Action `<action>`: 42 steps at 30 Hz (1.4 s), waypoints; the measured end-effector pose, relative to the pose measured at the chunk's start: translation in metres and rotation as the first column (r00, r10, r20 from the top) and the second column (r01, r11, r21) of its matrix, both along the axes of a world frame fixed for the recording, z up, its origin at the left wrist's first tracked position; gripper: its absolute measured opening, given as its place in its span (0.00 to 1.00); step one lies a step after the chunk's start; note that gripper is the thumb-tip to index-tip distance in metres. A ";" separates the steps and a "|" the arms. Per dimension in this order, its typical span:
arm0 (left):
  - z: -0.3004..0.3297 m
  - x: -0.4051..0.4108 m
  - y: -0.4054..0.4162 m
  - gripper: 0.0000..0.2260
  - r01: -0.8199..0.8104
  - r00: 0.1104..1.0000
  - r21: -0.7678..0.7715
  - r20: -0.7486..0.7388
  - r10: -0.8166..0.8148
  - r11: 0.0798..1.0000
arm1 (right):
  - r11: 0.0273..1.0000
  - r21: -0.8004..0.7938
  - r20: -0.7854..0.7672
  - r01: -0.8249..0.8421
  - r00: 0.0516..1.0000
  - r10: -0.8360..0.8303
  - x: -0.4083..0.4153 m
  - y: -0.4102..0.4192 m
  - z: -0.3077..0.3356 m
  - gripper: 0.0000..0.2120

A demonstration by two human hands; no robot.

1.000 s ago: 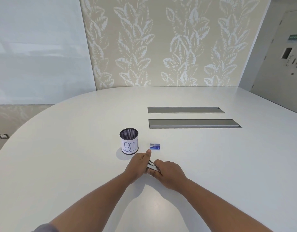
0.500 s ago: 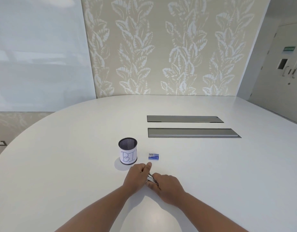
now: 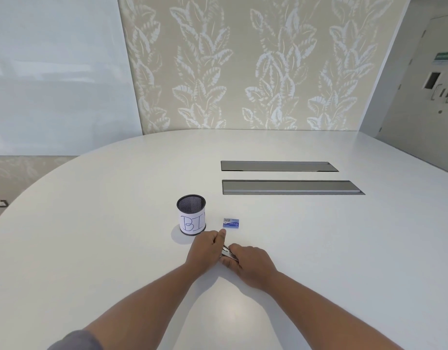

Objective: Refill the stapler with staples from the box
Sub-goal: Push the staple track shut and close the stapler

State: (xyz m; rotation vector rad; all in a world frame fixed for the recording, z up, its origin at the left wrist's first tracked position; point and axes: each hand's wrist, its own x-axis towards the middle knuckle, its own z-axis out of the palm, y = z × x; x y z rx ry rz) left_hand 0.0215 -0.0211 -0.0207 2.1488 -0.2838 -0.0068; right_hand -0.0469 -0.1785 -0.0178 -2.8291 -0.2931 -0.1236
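A small metal stapler (image 3: pixel 229 253) lies between my two hands on the white table (image 3: pixel 318 248); only a thin silvery strip of it shows. My left hand (image 3: pixel 207 248) grips its far end with curled fingers, thumb pointing forward. My right hand (image 3: pixel 250 263) holds the near end, fingers wrapped over it. The blue staple box (image 3: pixel 231 223) lies flat on the table just beyond my hands, apart from them.
A black mesh cup (image 3: pixel 191 214) with a paper label reading "BI" stands left of the box. Two long grey cable hatches (image 3: pixel 291 187) are set into the tabletop farther back. A patterned wall and a door lie beyond the table.
Both hands have stayed together on the stapler with hardly any shift. The camera has tilted a little, so the table sits lower in view.
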 end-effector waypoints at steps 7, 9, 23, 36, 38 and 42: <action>0.002 0.006 0.000 0.27 -0.006 1.000 0.022 0.025 0.006 1.000 | 1.000 -0.010 0.012 -0.010 1.000 0.010 0.010 -0.002 -0.001 0.22; 0.001 0.007 -0.001 0.27 -0.009 1.000 0.023 0.022 0.009 1.000 | 1.000 -0.012 0.019 -0.005 1.000 0.005 0.011 -0.002 -0.004 0.22; -0.005 0.008 -0.003 0.23 -0.005 0.997 0.079 0.082 -0.001 0.997 | 1.000 -0.010 0.039 -0.014 0.999 0.014 0.011 -0.002 -0.010 0.21; 0.000 0.003 -0.003 0.23 -0.008 0.994 0.084 0.107 -0.001 0.996 | 0.999 -0.029 0.031 -0.015 0.999 0.015 0.011 0.000 -0.011 0.20; 0.000 0.003 -0.004 0.23 -0.008 0.994 0.087 0.108 -0.002 0.996 | 0.999 -0.032 0.040 -0.013 0.999 0.014 0.011 -0.001 -0.012 0.20; -0.001 0.003 -0.004 0.23 -0.013 0.995 0.091 0.103 0.004 0.996 | 1.000 -0.018 0.052 -0.018 0.998 0.019 0.011 -0.001 -0.013 0.20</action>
